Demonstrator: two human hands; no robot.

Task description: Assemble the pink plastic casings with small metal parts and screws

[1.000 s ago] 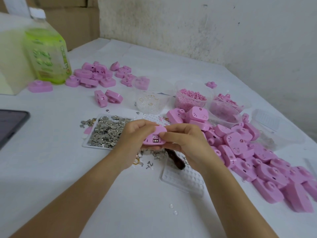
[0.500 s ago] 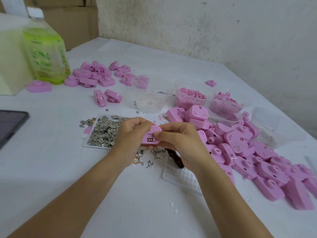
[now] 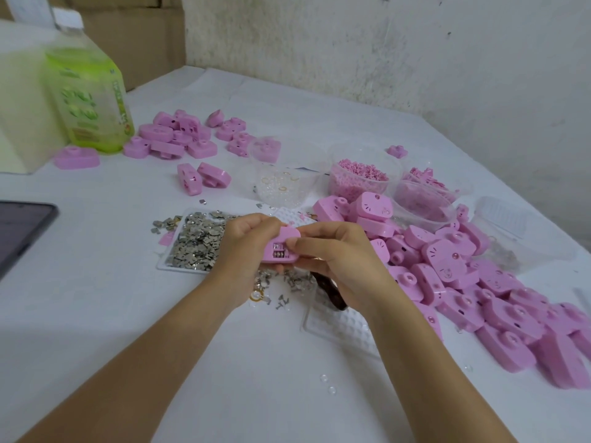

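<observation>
left hand (image 3: pixel 246 247) + right hand (image 3: pixel 335 260) both gripping 1 pink casing (image 3: pixel 281 247) | fingers curled round it | mid-worktop (image 3: pixel 96 314)

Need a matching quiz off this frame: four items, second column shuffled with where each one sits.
Items
1 green bottle
2 tray of metal parts
3 pink casing showing metal parts
4 clear tub of pink pellets

Places
A gripped between left hand and right hand
B upright, far left of the table
C beyond the big casing pile, toward the wall
D lying flat, just left of the left hand

Pairs: 1-B, 2-D, 3-A, 4-C
</observation>
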